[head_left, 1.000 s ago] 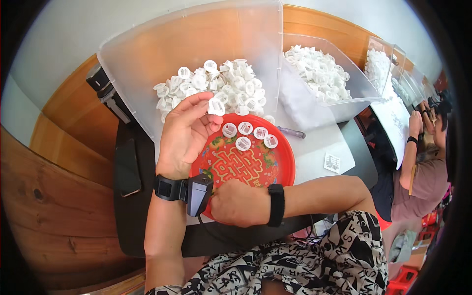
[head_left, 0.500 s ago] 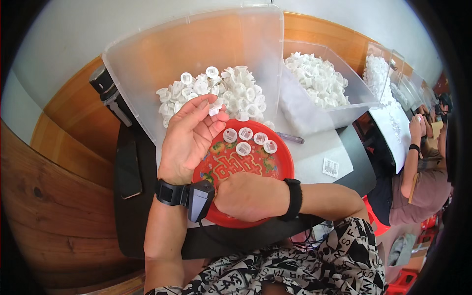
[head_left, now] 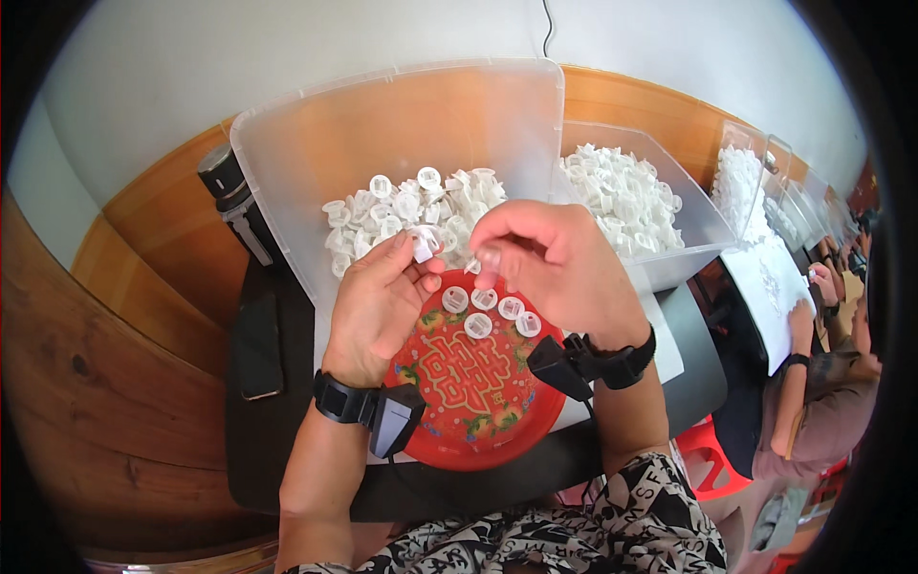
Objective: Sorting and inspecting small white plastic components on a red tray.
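Note:
Held up between the thumb and fingers of my left hand (head_left: pixel 368 311) is a small white plastic piece (head_left: pixel 426 245). Close to its right, my right hand (head_left: pixel 559 268) is closed in a pinch on a small whitish piece (head_left: pixel 473 267), mostly hidden by the fingertips. Below both hands lies a round red tray (head_left: pixel 545 407) with a gold pattern. Several round clear-and-white discs (head_left: pixel 479 325) with printed faces rest at its far side. Behind the hands, a heap of similar white plastic pieces (head_left: pixel 382 215) spills at a large clear bin tipped on its side.
The clear bin (head_left: pixel 287 143) rises behind the tray. To its right stands another clear bin (head_left: pixel 708 239) full of white pieces. A phone (head_left: pixel 260 344) and a dark bottle (head_left: pixel 234 196) are at the left. A co-worker (head_left: pixel 813 411) sits at the far right, beside a red stool (head_left: pixel 708 464).
My right hand has risen from over the tray to beside my left hand, now pinching a small piece. My left hand still holds its white piece. The view has shifted slightly.

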The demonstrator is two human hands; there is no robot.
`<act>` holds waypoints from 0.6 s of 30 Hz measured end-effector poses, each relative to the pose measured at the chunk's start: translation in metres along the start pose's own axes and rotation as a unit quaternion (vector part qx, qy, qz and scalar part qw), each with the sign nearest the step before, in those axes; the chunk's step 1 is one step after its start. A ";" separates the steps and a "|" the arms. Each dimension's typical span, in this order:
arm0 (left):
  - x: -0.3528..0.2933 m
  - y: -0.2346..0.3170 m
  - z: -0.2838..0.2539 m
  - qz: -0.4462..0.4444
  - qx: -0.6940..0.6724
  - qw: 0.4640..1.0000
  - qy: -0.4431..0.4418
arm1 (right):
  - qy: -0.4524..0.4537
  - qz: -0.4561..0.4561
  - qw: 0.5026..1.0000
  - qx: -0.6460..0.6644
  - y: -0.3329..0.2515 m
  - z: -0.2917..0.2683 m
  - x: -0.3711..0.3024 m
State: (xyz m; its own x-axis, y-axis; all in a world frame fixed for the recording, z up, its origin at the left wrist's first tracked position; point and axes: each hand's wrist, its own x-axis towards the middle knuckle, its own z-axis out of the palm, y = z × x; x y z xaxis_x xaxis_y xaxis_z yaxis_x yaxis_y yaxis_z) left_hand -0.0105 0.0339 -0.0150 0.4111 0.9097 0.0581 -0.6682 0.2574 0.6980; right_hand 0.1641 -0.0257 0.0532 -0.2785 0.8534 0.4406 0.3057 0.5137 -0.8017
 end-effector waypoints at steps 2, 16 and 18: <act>0.000 -0.001 -0.002 0.003 0.001 1.000 -0.009 | 0.072 0.055 0.993 0.072 0.009 0.005 0.004; -0.013 0.009 0.023 0.027 0.015 0.999 0.010 | 0.119 0.023 0.979 0.163 0.020 0.028 0.007; -0.014 0.011 0.020 0.027 0.008 1.000 0.009 | 0.126 0.007 0.978 0.165 0.023 0.032 0.007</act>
State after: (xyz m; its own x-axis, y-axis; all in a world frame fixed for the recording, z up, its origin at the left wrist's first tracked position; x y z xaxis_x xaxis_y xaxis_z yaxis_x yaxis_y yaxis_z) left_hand -0.0112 0.0176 0.0056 0.3637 0.9278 0.0828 -0.6786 0.2030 0.7059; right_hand 0.1403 -0.0106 0.0247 -0.0299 0.8767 0.4801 -0.0148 0.4799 -0.8772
